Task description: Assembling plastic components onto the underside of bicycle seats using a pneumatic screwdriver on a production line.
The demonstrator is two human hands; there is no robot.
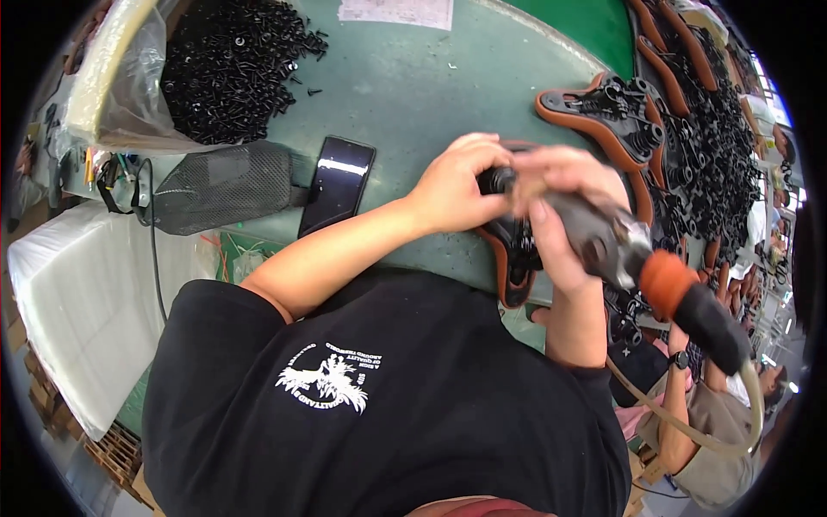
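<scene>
A bicycle saddle (515,280) with a black underside and brown edge lies upside down on the bench in front of me, mostly covered by my hands. My left hand (457,183) is closed around a black coil-like part of it. In my right hand (568,194) is a grey power screwdriver (594,239) with an orange collar and a black hose end, its body slanting down to the right. Its tip points toward the left hand's fingers. Motion blurs the right fingers, and the exact contact point is hidden.
A heap of black screws (237,69) fills the bench's far left. Nearer are a phone (338,185) and a black mesh-like piece (226,185). More saddles (594,116) and piled black parts (706,155) crowd the right. An air hose (689,431) loops past another person (719,431).
</scene>
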